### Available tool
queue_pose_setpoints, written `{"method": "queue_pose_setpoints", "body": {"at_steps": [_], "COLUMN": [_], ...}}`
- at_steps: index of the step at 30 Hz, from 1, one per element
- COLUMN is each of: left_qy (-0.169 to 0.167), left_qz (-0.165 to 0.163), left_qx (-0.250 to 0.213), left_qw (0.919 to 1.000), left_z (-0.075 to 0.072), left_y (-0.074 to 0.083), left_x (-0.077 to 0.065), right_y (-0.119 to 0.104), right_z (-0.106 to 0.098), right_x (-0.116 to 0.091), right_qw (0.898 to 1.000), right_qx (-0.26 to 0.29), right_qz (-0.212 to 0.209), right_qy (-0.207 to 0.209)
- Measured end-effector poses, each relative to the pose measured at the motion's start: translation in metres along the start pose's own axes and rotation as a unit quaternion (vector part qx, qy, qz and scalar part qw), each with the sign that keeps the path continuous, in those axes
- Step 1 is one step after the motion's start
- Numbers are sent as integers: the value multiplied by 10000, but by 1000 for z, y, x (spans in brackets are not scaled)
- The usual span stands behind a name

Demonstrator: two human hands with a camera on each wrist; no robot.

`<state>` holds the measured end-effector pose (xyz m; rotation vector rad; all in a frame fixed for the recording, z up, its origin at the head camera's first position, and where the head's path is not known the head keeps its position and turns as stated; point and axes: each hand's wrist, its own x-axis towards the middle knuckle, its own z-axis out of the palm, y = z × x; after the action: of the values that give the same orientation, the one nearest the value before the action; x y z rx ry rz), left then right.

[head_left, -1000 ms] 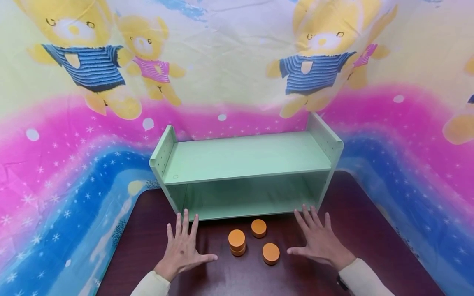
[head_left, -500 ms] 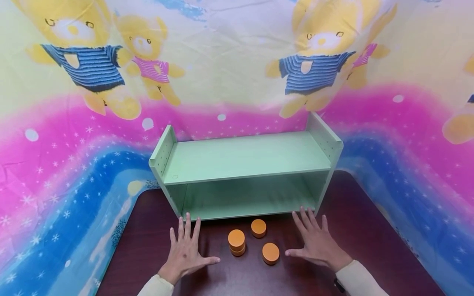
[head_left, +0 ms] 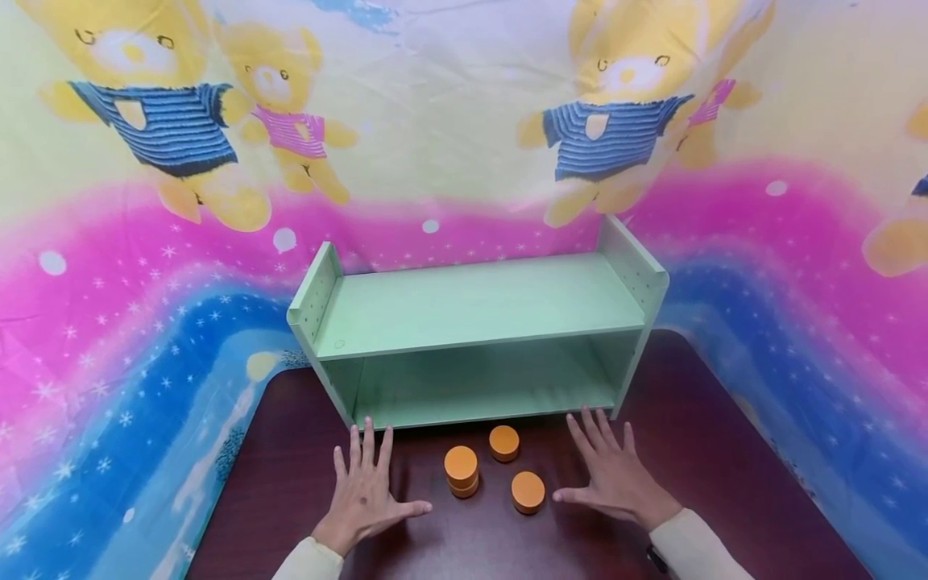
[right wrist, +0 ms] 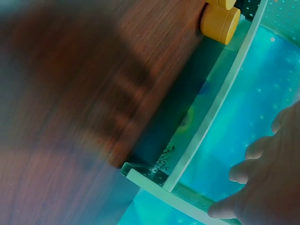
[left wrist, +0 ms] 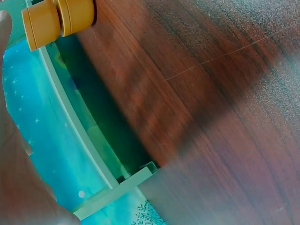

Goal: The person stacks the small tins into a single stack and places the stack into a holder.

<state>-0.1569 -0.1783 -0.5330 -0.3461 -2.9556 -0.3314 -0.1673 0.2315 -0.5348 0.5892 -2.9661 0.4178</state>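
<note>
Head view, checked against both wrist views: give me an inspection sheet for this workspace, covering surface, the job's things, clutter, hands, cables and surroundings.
Surface: dark reddish wood-grain table.
Job's things: stack of two round orange pieces, farther single piece, nearer single piece; green shelf behind them.
Clutter: nothing seen.
Hands: left hand and right hand on either side of the pieces, fingers spread, holding nothing; contact with the table unclear.
Cables: nothing seen.
Surroundings: bear-printed backdrop behind and at both sides.
</note>
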Motion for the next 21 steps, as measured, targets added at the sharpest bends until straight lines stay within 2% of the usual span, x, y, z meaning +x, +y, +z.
{"method": "queue_pose_setpoints", "body": {"at_steps": [7,14,21], "left_qy": [107,250,109], "left_qz": [40,71,-19], "left_qx": [-1,-309,-343], "left_qw": [9999,9992,9994], "left_z": [5,12,16], "left_y": [-1,-1,0], "left_x": [0,-2,0], "right_y": [0,2,3], "right_z": [4,10,17], "right_x": [1,1,2], "right_qw": [10000,10000,10000], "right_qx": [8,-30,-5], "right_qz": [27,5,-47], "right_qy": [-47,-32,36]}}
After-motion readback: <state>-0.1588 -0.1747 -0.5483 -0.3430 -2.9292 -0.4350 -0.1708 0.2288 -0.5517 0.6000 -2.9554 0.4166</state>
